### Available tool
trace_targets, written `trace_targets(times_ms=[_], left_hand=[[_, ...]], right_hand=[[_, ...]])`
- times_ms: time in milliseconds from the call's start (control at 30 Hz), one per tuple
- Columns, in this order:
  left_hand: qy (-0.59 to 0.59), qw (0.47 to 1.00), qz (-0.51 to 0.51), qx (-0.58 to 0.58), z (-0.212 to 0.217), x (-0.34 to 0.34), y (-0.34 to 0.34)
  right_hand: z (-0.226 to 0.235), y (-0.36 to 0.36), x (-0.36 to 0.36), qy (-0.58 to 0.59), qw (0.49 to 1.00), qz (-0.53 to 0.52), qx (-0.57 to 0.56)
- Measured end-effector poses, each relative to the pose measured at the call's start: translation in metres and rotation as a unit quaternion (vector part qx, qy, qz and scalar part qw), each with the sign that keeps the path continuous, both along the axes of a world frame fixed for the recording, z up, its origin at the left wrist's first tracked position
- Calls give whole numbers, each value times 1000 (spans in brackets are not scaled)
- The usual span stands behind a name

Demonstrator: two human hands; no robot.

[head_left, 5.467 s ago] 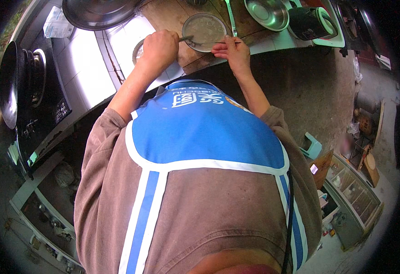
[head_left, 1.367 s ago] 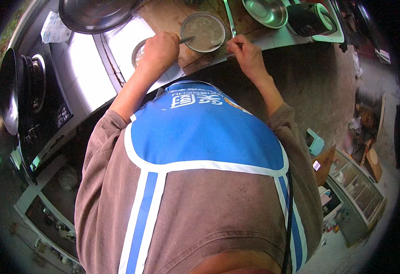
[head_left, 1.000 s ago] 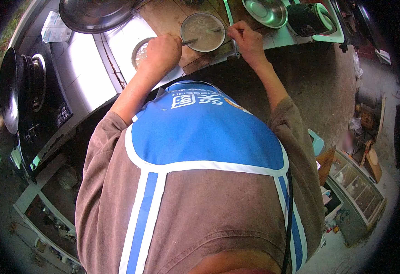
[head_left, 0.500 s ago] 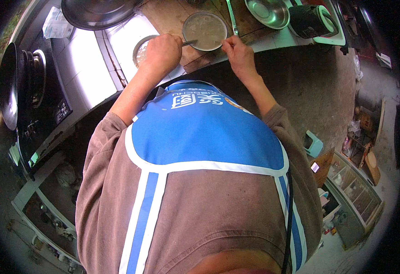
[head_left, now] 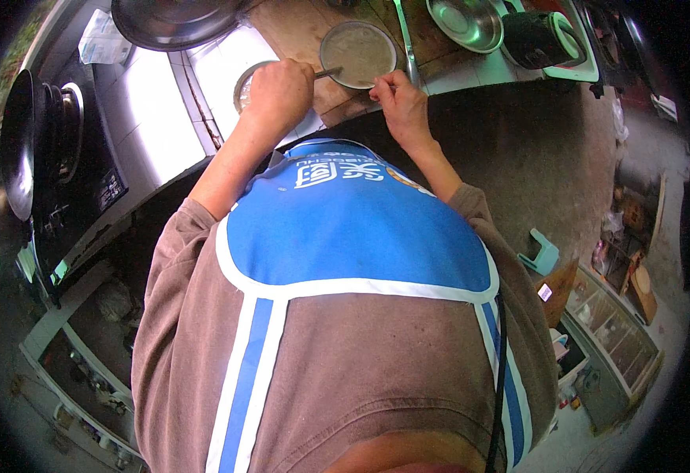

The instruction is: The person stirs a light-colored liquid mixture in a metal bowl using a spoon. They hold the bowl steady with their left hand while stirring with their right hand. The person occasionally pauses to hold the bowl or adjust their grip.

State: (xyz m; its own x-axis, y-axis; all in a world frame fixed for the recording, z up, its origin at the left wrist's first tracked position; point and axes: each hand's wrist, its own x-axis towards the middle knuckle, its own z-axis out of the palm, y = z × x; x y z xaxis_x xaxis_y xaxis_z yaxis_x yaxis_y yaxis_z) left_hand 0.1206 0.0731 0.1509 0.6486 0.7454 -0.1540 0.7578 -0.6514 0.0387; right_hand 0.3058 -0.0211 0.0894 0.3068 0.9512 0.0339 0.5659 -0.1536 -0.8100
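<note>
Since half a second ago, my right hand (head_left: 398,101) has slid a little closer to the round dish, and my left hand (head_left: 280,88) has stayed where it was.

My left hand makes a closed grip around the handle of a thin metal utensil (head_left: 327,72). I cannot tell if it is a spoon or something else, because my fist hides most of it. Its far end points into the round dish (head_left: 358,54). The dish is shallow and holds something pale and grey-brown. It sits on a wooden board (head_left: 297,27) on the counter (head_left: 159,118), at the top of the view, between my two hands.

My right hand touches the near rim of the dish with its fingers curled. I cannot tell if that grip pinches the rim or just rests on it.

Just under my left hand a second small round dish (head_left: 244,79) peeks out, mostly hidden by my fist. A big flat metal lid (head_left: 173,20) lies at the top left. A shiny metal bowl (head_left: 464,22) stands to the right of the dish, and a dark container with a green rim (head_left: 540,38) is just beside that bowl. A long thin metal tool (head_left: 405,39) lies on the board between the dish and the bowl. On my far left is a black stove (head_left: 61,158) with a dark pan (head_left: 18,150) on it.
</note>
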Motion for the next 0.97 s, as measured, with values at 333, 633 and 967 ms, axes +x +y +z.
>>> trace_targets(times_ms=[333,633,967], left_hand=[[-64,997,-17,43,-5,-7,-7],[-61,997,-5,45,-3,2,-16],[-29,998,37,48,-10,4,-19]], right_hand=[[13,25,53,14,997,71,-39],[16,66,63,-182,926,324,64],[32,98,60,-156,924,348,9]])
